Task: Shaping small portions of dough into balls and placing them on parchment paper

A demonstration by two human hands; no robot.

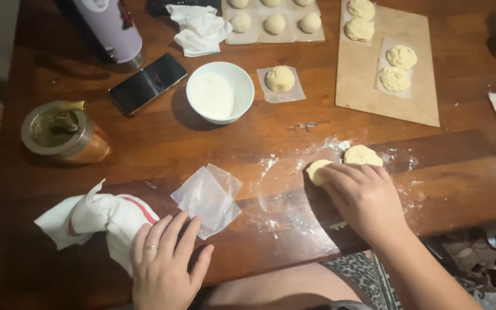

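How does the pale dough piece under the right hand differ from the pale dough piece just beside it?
The dough piece under the right hand is half covered by the right hand; the neighbouring dough piece lies untouched, fully visible, with a rougher top. Both are pale and sit on the floured wooden table.

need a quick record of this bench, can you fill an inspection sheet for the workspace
surface: dark wooden table, flour dusted near the right hand
job's things: pale round dough piece under the right hand's fingers; flattened dough disc beside it; clear plastic square by the left hand
clutter: white bowl of flour, black phone, metal-rimmed cup, white cloth with red stripe, dough balls on paper squares, brown board carrying shaped dough
grippers: left hand flat on table, touching cloth; right hand pressing dough
cables: nothing seen
surroundings: lilac bottle, crumpled white tissue
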